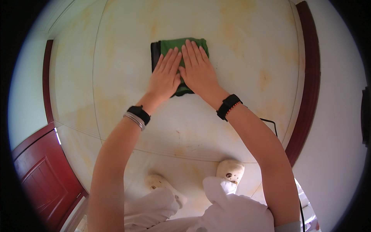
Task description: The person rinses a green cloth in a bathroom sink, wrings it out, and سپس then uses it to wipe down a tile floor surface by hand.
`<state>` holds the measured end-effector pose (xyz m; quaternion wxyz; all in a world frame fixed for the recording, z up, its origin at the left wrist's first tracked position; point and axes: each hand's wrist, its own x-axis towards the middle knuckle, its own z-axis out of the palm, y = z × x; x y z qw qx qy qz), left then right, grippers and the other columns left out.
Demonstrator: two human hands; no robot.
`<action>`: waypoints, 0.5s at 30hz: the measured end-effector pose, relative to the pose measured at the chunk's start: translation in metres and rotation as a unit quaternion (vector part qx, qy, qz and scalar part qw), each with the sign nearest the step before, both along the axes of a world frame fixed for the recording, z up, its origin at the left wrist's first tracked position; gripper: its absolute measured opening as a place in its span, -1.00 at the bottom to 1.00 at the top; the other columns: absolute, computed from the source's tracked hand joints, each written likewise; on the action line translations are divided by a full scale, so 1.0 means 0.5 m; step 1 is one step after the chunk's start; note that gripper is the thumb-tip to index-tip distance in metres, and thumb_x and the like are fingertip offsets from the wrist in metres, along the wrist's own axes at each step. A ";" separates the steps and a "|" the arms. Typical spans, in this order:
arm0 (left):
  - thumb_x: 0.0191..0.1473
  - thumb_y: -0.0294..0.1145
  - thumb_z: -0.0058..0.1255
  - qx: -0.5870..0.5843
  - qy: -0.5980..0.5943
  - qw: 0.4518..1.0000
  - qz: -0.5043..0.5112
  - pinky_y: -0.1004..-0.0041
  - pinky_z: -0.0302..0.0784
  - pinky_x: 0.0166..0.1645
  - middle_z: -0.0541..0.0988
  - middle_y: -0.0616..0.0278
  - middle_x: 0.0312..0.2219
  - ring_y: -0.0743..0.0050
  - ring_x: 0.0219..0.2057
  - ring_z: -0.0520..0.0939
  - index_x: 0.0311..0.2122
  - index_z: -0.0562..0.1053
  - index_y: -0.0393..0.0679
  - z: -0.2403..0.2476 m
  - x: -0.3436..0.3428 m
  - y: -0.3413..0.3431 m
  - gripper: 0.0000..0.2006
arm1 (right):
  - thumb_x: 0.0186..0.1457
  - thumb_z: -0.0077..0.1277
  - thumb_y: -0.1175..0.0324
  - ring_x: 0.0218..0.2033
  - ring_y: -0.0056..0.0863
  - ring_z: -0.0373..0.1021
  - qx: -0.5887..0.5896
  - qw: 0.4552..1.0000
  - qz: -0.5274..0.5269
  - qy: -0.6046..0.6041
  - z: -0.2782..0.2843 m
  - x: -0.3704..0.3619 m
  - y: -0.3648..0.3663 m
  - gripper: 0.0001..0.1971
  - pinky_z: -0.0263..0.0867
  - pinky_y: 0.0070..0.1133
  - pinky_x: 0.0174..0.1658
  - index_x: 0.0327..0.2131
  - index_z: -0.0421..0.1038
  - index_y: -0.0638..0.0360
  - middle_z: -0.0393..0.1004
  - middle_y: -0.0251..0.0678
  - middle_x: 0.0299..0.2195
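Observation:
A green cloth item with a black band along its left side, a folded garment point(176, 44) by its look, lies flat on the tiled floor point(255, 96). My left hand point(166, 75) rests palm down on its left part, fingers stretched out. Beside it, my right hand point(198, 69) lies flat on the right part, fingers straight and slightly spread. The two hands nearly meet at the thumbs. Both hide much of the cloth's middle, and a bit of its dark lower edge shows below them. Neither hand grips anything.
Dark red baseboards run along the left wall point(47, 81) and the right wall point(309, 77). A red panelled door point(48, 174) is at the lower left. My feet in cream slippers point(230, 170) stand at the near side. A black cord point(275, 127) hangs by my right forearm.

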<state>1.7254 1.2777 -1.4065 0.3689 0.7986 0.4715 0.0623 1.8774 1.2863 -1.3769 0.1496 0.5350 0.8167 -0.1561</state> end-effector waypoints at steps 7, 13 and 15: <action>0.06 -0.46 -0.33 0.049 -0.055 0.997 -0.032 0.18 -0.18 0.29 -0.01 0.07 0.22 0.14 0.25 -0.03 0.21 -0.01 -0.22 -0.038 -0.058 0.131 -0.45 | 0.17 -0.38 0.07 0.26 -0.33 -0.19 0.059 0.995 -0.070 -0.051 -0.034 -0.071 0.106 -0.41 -0.37 -0.44 0.29 0.17 -0.01 0.26 -0.10 -0.15 0.23; 0.06 -0.40 -0.34 0.077 -0.052 0.995 -0.032 0.17 -0.17 0.29 0.00 0.09 0.22 0.12 0.24 -0.02 0.20 0.00 -0.22 -0.036 -0.061 0.151 -0.44 | 0.19 -0.44 0.04 0.28 -0.34 -0.25 0.039 0.991 -0.067 -0.110 -0.032 -0.086 0.123 -0.39 -0.41 -0.44 0.29 0.21 -0.12 0.22 -0.19 -0.19 0.26; 0.05 -0.41 -0.33 0.078 -0.060 0.994 -0.035 0.17 -0.17 0.29 0.00 0.09 0.22 0.11 0.24 -0.02 0.20 0.00 -0.23 -0.030 -0.042 0.142 -0.44 | 0.19 -0.45 0.04 0.28 -0.32 -0.26 0.028 0.989 -0.077 -0.121 -0.028 -0.070 0.110 -0.39 -0.41 -0.43 0.29 0.21 -0.12 0.22 -0.19 -0.20 0.26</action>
